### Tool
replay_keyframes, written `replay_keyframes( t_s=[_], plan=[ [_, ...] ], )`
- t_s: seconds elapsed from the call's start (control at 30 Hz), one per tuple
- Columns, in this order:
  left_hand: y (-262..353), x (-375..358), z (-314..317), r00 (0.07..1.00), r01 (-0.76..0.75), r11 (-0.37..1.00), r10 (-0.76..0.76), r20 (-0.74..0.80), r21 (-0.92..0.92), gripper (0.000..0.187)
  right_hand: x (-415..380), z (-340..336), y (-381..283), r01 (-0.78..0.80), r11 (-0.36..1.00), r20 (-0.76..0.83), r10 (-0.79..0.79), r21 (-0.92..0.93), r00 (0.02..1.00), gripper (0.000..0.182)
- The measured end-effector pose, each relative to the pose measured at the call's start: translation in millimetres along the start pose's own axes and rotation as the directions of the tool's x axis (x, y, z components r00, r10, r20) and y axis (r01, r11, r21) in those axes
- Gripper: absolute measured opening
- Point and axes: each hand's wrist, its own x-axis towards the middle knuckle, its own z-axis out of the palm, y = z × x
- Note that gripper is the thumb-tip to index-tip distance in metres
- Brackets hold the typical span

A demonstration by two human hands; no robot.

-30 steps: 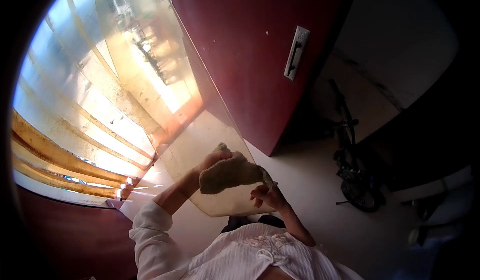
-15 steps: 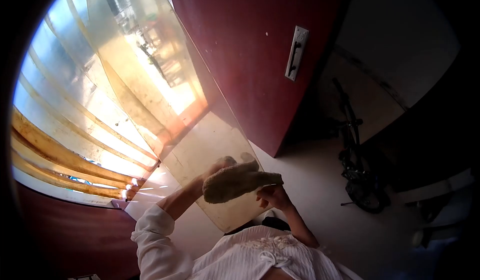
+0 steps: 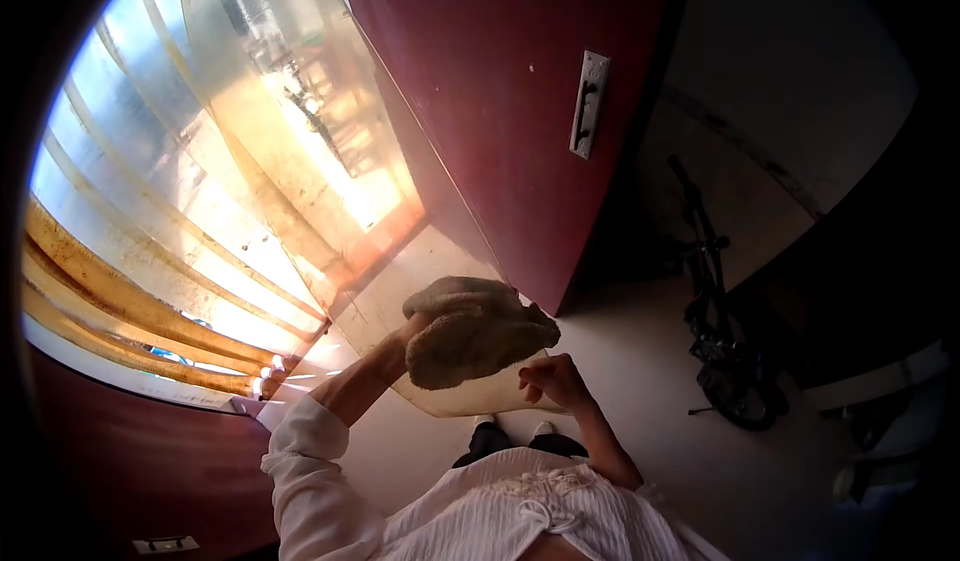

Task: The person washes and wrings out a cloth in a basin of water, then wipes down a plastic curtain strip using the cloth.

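Observation:
A thick brownish-green cloth [image 3: 480, 346] is folded over and around my left hand [image 3: 416, 327], which grips it against a clear plastic curtain strip [image 3: 395, 261]. The cloth hides most of the fingers on that hand. My right hand [image 3: 558, 381] is just below and right of the cloth, its fingers curled closed at the strip's right edge. The strip hangs down in front of me, yellowish and see-through, with its lower end above my feet.
More yellowed curtain strips [image 3: 150, 251] hang in the bright doorway at left. A dark red door panel [image 3: 480, 91] with a metal handle [image 3: 590, 104] stands ahead. To the right, a bicycle [image 3: 715, 321] stands on the pale floor [image 3: 620, 441].
The cloth has turned and bunched up, now covering more of my left hand. My right hand has shifted slightly, and the strip's lower end has swung up, showing my feet.

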Motion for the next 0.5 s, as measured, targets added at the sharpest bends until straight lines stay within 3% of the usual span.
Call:
replay_keyframes(
  t_s=[0.1, 0.17, 0.3, 0.37, 0.4, 0.43, 0.5],
  plan=[
    [-13.7, 2.5, 16.1, 0.995, 0.041, 0.987, -0.054, 0.085, 0.153, 0.032, -10.4, 7.1, -11.4, -0.028, 1.0, -0.001, 0.028, -0.012, 1.0, 0.028],
    [25.7, 21.5, 39.1, 0.972, -0.226, 0.958, 0.233, -0.02, 0.176, 0.035, -9.6, 10.7, -18.8, -0.018, 0.998, 0.057, 0.014, 0.068, 0.998, 0.029],
    [50.9, 32.8, 71.4, 0.967, -0.255, 0.961, 0.252, 0.037, 0.106, 0.032, -17.0, 5.4, -18.9, -0.016, 1.0, 0.044, 0.015, 0.023, 0.999, 0.03],
    [38.4, 31.6, 56.6, 0.996, -0.068, 0.986, 0.075, 0.045, -0.153, 0.025, -14.3, -0.7, -14.4, 0.002, 1.0, 0.003, -0.003, 0.029, 1.0, 0.029],
    [13.3, 25.4, 23.1, 0.991, 0.132, 0.917, -0.113, 0.071, -0.377, 0.017, -13.1, -3.1, -10.2, 0.018, 0.999, -0.03, -0.017, 0.047, 0.999, 0.027],
    [-26.0, 16.6, -25.2, 0.991, -0.078, 0.92, 0.113, -0.069, 0.385, 0.014, -9.5, -6.7, -7.3, 0.013, 0.999, -0.028, -0.012, 0.046, 1.0, 0.027],
    [-83.2, -12.4, 2.5, 0.971, -0.24, 0.723, 0.179, 0.161, 0.648, 0.026, -3.1, -10.8, -0.8, 0.073, 0.997, -0.09, -0.07, 0.022, 0.993, 0.026]
  ],
)
